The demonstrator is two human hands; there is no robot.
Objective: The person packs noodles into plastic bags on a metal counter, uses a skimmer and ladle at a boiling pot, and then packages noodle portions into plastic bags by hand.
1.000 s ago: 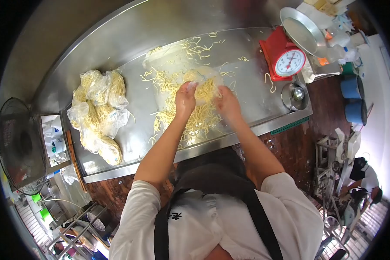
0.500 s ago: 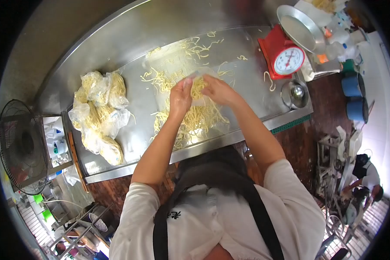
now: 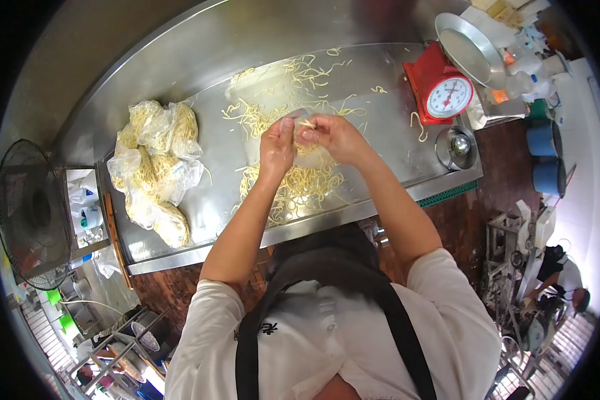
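My left hand (image 3: 278,148) has its fingers closed on the edge of a clear plastic bag (image 3: 305,157), which hangs over the noodles. Close beside it, my right hand (image 3: 332,137) pinches a few pale noodles at the mouth of the bag. Loose yellow noodles (image 3: 307,190) lie heaped on the steel worktop (image 3: 220,200) under and in front of my hands, with more strands scattered farther back. How much is inside the bag is hard to tell.
Filled noodle bags (image 3: 155,170) lie at the left. On the right stand a red dial scale (image 3: 449,98) with a metal pan (image 3: 470,50) and a round steel bowl (image 3: 456,148). A fan (image 3: 33,207) is at far left. Another person (image 3: 567,283) is at lower right.
My right hand has closed its fingers on some noodles and come nearer my left hand. The whole view has shifted slightly.
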